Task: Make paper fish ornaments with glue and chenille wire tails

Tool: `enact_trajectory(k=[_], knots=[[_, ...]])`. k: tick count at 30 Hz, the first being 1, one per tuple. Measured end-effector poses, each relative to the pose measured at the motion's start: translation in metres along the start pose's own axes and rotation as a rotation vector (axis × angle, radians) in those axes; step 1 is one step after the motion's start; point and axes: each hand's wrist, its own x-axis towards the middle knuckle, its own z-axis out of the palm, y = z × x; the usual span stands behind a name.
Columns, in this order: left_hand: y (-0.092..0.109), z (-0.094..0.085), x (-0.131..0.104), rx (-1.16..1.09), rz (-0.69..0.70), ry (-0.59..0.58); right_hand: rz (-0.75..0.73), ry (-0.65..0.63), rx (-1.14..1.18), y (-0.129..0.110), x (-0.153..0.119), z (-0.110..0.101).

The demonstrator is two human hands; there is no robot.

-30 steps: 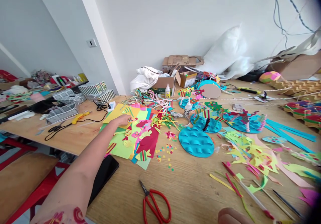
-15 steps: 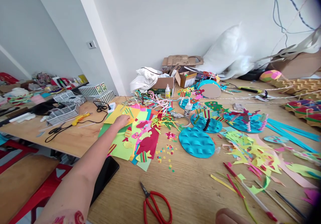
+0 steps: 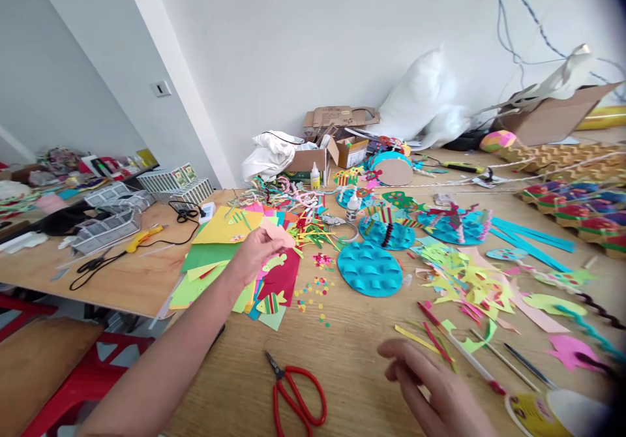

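My left hand (image 3: 255,252) pinches a pale pink piece of paper (image 3: 278,233) above a fanned pile of coloured paper. A yellow sheet (image 3: 229,229) and a green sheet (image 3: 208,256) lie in that pile. Striped paper fish, one of them a green and red fish (image 3: 270,302), rest on the sheets. Lower right, my right hand (image 3: 423,381) hovers over the table with loosely bent fingers apart, holding nothing. Red-handled scissors (image 3: 298,391) lie between my hands. Beyond them sits a round blue base with raised paper loops (image 3: 370,269).
Glue bottles (image 3: 352,207) stand amid more decorated blue bases. Green and yellow paper scraps (image 3: 469,280) cover the right side. A yellow-handled tool with a black cord (image 3: 144,238) lies left. Farther back are cardboard boxes (image 3: 308,162). A white tub (image 3: 552,414) is near the right front.
My left hand has moved right and toward me from the yellow sheet, now with pink paper in it. My right hand has come further into view. The view has shifted to the right.
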Motion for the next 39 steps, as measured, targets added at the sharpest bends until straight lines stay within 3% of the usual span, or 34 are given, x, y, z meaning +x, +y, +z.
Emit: enact_trajectory(k=[3, 8, 10, 13, 18, 24, 27, 31, 33, 35, 39], knots=[[0.034, 0.031, -0.029, -0.155, 0.212, -0.082, 0.135, 0.060, 0.248, -0.014, 0.017, 0.008], [0.068, 0.050, -0.057, 0.188, 0.767, -0.042, 0.155, 0.201, 0.772, -0.032, 0.041, 0.018], [0.072, 0.054, -0.061, 0.271, 0.887, -0.040, 0.115, 0.219, 0.839, -0.037, 0.046, 0.017], [0.073, 0.062, -0.063, 0.287, 0.958, -0.055, 0.046, 0.284, 0.829, -0.042, 0.046, 0.015], [0.062, 0.071, -0.065, 0.172, 0.867, -0.096, -0.093, 0.398, 0.496, -0.041, 0.041, 0.011], [0.050, 0.059, -0.075, 0.137, 0.713, -0.121, -0.217, 0.522, -0.033, -0.032, 0.037, -0.001], [0.058, 0.058, -0.081, 0.308, 0.725, -0.178, -0.243, 0.488, -0.218, -0.027, 0.035, 0.000], [0.063, 0.071, -0.083, 0.498, 0.732, -0.148, -0.301, 0.357, -0.362, -0.023, 0.030, 0.006], [0.058, 0.079, -0.080, 0.500, 0.694, -0.167, -0.296, 0.318, -0.337, -0.022, 0.027, 0.009], [0.051, 0.085, -0.077, 0.394, 0.571, -0.199, -0.207, 0.331, -0.197, -0.021, 0.027, 0.011], [0.046, 0.091, -0.072, -0.157, 0.040, -0.297, 0.122, 0.315, 0.357, -0.018, 0.034, 0.013]])
